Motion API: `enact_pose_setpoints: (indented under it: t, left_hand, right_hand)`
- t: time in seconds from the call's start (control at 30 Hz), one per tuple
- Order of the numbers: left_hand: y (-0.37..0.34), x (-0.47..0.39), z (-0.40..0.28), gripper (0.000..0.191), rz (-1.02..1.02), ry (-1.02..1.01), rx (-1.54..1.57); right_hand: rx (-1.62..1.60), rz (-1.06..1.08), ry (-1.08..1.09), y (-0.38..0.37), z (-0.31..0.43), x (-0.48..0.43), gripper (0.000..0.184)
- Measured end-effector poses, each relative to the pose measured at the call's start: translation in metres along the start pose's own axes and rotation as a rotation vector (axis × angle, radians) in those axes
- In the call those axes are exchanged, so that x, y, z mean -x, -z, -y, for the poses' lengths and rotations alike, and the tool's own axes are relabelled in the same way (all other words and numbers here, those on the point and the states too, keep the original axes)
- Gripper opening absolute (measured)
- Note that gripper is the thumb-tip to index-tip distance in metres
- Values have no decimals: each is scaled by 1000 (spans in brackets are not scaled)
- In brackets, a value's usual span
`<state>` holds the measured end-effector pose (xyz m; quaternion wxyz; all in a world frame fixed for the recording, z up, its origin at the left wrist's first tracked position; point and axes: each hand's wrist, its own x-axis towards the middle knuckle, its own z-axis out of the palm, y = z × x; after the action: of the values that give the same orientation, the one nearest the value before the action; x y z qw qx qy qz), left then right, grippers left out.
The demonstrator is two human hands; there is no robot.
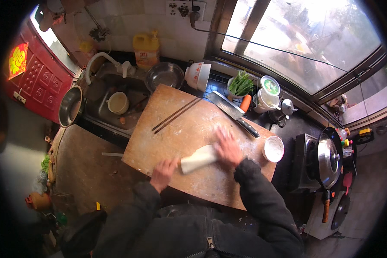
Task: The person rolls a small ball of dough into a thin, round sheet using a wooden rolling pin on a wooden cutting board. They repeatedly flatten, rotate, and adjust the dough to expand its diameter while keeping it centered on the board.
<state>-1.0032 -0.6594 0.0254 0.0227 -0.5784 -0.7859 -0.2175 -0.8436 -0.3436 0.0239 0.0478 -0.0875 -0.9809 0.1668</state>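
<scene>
A pale roll of dough (199,159) lies slantwise on a floured wooden board (180,135). My left hand (164,173) is at its left end, with the fingers bent; whether they grip anything under them is hidden. Palm down, my right hand (228,147) covers the roll's right end, its fingers blurred. I cannot make out whether a rolling pin is inside the dough. A pair of dark chopsticks (176,115) rests on the board's far left part. Beyond my right hand, a cleaver (232,113) lies along the far edge. A bowl of white flour (273,149) stands at the right corner.
Left of the board is a sink (96,111) holding a cup (118,103). Along the back stand a steel basin (164,76), stacked bowls (198,76), cut greens (241,84) and a carrot (245,103). A lidded pan (329,158) sits on the stove (304,163) at right.
</scene>
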Motion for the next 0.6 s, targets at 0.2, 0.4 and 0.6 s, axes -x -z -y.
enact_pose_setpoints:
  t: [0.2,0.4,0.6]
  left_hand:
    - [-2,-40,39,28,-22,-184,32]
    - [2,19,-2,13,75,-363,308]
    - [8,26,-17,40,95,-365,172]
  right_hand:
    - [-220,-113,-54,32,32,-59,55]
    - [10,75,242,9,126,48,64]
    - [-12,137,197,3,127,43,62]
